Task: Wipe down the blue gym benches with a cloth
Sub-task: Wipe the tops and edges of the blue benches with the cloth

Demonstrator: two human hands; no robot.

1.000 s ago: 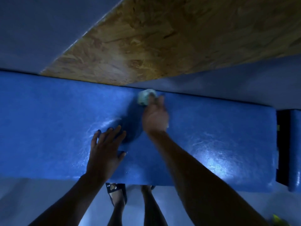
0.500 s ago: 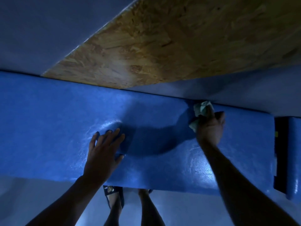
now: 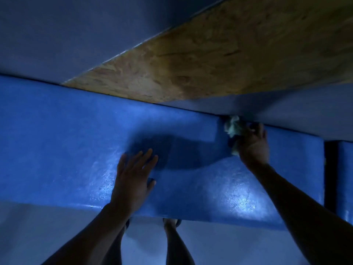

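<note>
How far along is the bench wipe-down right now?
Done: this blue bench shines as if wet near its front right. In hand: the right hand rubs a crumpled cloth along the back edge; the left hand braces flat. Left: the neighbouring bench.

A single head-worn wide-angle view looks steeply down from close above the blue surface [image 3: 76, 146], which crosses the frame. Both forearms reach in from the bottom edge, and the floor [image 3: 38, 230] lies nearest the wearer.
</note>
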